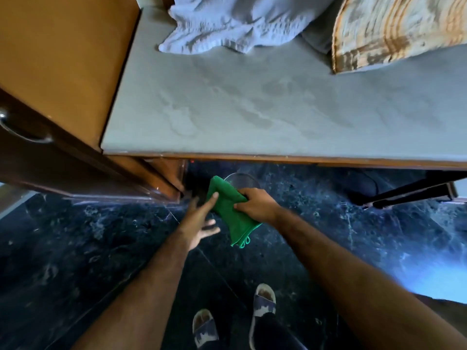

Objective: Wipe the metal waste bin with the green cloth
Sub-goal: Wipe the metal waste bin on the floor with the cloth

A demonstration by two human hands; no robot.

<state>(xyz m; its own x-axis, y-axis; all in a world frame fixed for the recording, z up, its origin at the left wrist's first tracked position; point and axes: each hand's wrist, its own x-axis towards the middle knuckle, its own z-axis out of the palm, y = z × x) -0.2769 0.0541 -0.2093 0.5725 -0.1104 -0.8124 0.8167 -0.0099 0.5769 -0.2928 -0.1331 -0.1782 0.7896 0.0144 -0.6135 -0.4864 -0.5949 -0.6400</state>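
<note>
The green cloth [233, 218] looks like soft, matt microfibre with a fine nap and a stitched hem, and a small loop of the same colour hangs at its lower corner. The waste bin [242, 180] behind it shows only a thin rim with a dull metallic sheen; the rest is too dark to judge. The floor [328, 223] is dark polished stone with pale veins, glossy enough to throw back window light. The bed [252, 109] carries a smooth matt grey sheet on a varnished wooden frame. The cabinet [58, 59] is satin brown wood with a shiny metal handle [22, 130]. The blanket [227, 24] is crinkled, textured cloth.
</note>
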